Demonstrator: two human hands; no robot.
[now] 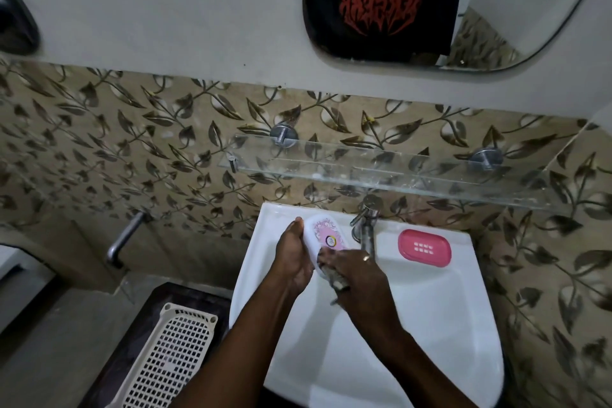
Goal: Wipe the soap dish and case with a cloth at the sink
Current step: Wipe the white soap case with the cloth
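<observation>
**Head view: two hands work a cloth over a soap case above a white sink**

The left hand (295, 255) cups the long left edge of the case (326, 238), fingers pressed together along its rim, thumb side up toward the wall. The case is a white oval with a pink printed lid, tilted lid-up over the rear left part of the sink (430, 325). The right hand (359, 278), a ring on one finger, is closed around a crumpled grey cloth (337, 278) and presses it against the near end of the case. Both bare forearms reach up from the lower edge of the picture and converge over the basin.

Just right of the hands stands the metal tap (364, 228), its spout close beside the right knuckles. Beyond the tap, on the sink's rear right ledge, lies the pink soap dish (424, 248), flat, with drain slots in its middle, apart from both hands. A glass shelf (397, 172) runs along the leaf-patterned tiles above the tap, overhanging the rear of the sink. A mirror (430, 10) hangs higher on the wall.

To the left of the sink, a cream perforated basket (172, 358) rests on a dark surface, and a metal pipe (124, 238) juts from the wall. The basin below and right of the hands lies open.
</observation>
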